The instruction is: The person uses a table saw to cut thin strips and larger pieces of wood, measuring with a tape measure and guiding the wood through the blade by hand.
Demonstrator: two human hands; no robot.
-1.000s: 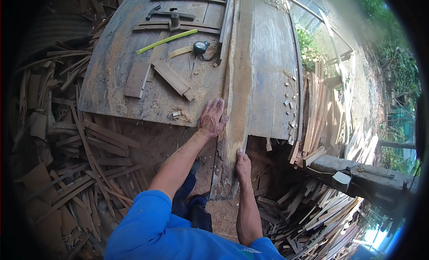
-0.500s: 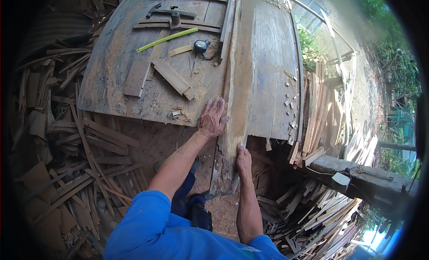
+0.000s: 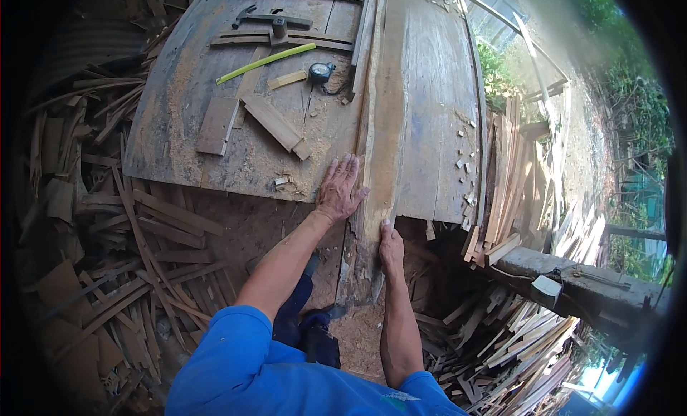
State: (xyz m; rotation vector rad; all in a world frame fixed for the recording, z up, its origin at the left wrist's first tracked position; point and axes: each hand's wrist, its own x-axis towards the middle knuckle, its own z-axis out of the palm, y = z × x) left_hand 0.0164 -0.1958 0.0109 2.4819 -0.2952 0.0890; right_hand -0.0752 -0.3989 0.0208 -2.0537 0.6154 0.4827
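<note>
A long rough-edged plank (image 3: 386, 148) lies lengthwise on the wooden worktable (image 3: 161, 148), its near end jutting out past the table's front edge. My left hand (image 3: 339, 191) rests flat at that edge, fingers stretched out, its thumb against the plank's left side. Closer to me, my right hand (image 3: 391, 250) grips the plank's right edge with the thumb on top; its other fingers are hidden beneath. Left of the plank lie a tape measure (image 3: 320, 73), a yellow strip (image 3: 265, 63), a claw hammer (image 3: 273, 20) and short board pieces (image 3: 272, 123).
Heaps of wood offcuts (image 3: 172, 223) surround the table on the left, and more scrap strips (image 3: 515, 344) are piled at right. A concrete beam (image 3: 587, 284) juts in from the right. Sawdust and small wood blocks (image 3: 465, 165) dot the tabletop.
The plank has slid slightly away from me, its near end now closer to the table. My right hand has moved forward a little with it; my left hand has hardly shifted.
</note>
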